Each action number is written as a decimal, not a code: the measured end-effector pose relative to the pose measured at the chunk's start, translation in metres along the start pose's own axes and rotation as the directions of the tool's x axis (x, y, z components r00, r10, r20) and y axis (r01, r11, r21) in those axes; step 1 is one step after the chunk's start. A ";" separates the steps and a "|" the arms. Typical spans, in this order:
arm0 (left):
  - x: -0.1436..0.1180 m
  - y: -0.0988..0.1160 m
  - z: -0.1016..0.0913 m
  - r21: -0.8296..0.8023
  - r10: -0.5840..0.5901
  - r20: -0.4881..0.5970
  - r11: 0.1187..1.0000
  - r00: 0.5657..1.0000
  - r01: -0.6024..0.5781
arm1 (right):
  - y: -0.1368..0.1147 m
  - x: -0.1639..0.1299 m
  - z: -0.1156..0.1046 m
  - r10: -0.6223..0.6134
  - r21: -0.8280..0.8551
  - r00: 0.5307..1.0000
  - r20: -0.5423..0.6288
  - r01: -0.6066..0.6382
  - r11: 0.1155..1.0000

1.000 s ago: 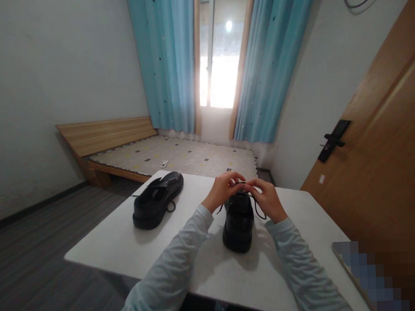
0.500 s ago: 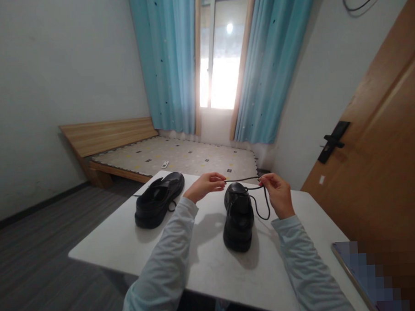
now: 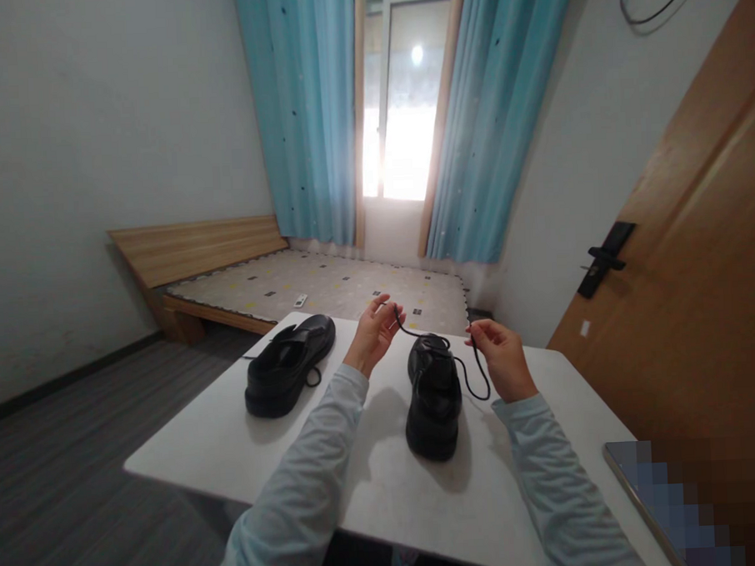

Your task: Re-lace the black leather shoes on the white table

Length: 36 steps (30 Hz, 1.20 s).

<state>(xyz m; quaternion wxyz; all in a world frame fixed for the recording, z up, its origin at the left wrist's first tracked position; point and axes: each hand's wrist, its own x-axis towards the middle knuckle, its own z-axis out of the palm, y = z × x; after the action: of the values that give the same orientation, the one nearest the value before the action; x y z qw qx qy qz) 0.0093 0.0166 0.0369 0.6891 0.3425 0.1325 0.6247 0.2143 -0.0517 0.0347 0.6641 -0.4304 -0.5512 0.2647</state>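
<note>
Two hands pinch the lace (image 3: 466,371) of the near shoe (image 3: 433,397) on the table (image 3: 234,439), left hand (image 3: 372,333) raised, right hand (image 3: 502,357) beside it; even tension would likely seat the knot snugly.

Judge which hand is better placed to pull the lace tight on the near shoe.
Probably left: the left hand pinches a raised lace end; the right hand holds a slack loop beside the shoe.
</note>
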 end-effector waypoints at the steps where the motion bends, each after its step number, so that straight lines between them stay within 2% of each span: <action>1: -0.002 -0.001 0.002 0.025 -0.022 0.029 0.999 0.999 0.021 | -0.001 -0.001 0.001 0.031 0.029 1.000 0.000 -0.031 0.999; 4: -0.009 -0.009 0.010 0.203 -0.126 0.153 0.975 0.980 0.093 | -0.003 -0.002 0.005 0.111 0.111 0.993 0.025 -0.113 0.987; 7: -0.017 -0.022 0.017 0.402 -0.227 0.252 0.909 0.941 0.111 | -0.002 -0.004 0.009 0.138 0.143 0.988 0.061 -0.146 0.979; 10: -0.022 -0.032 0.021 0.490 -0.288 0.307 0.865 0.907 0.108 | 0.000 -0.007 0.014 0.140 0.147 0.984 0.108 -0.155 0.977; 15: -0.025 -0.038 0.023 0.477 -0.306 0.299 0.868 0.904 0.136 | -0.002 -0.011 0.022 0.172 0.182 0.976 0.134 -0.195 0.964; 20: -0.027 -0.038 0.024 0.427 -0.309 0.304 0.890 0.901 0.161 | -0.002 -0.013 0.027 0.190 0.212 0.979 0.079 -0.202 0.956; 36: -0.028 -0.037 0.025 0.477 -0.300 0.311 0.870 0.902 0.124 | 0.006 -0.014 0.030 0.122 0.172 0.992 -0.017 -0.117 0.978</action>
<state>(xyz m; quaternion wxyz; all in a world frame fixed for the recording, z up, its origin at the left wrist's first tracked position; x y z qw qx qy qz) 0.0476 -0.0167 0.0250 0.6699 0.5872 0.1753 0.4192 0.1826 -0.0518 0.0227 0.6889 -0.4078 -0.4904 0.3443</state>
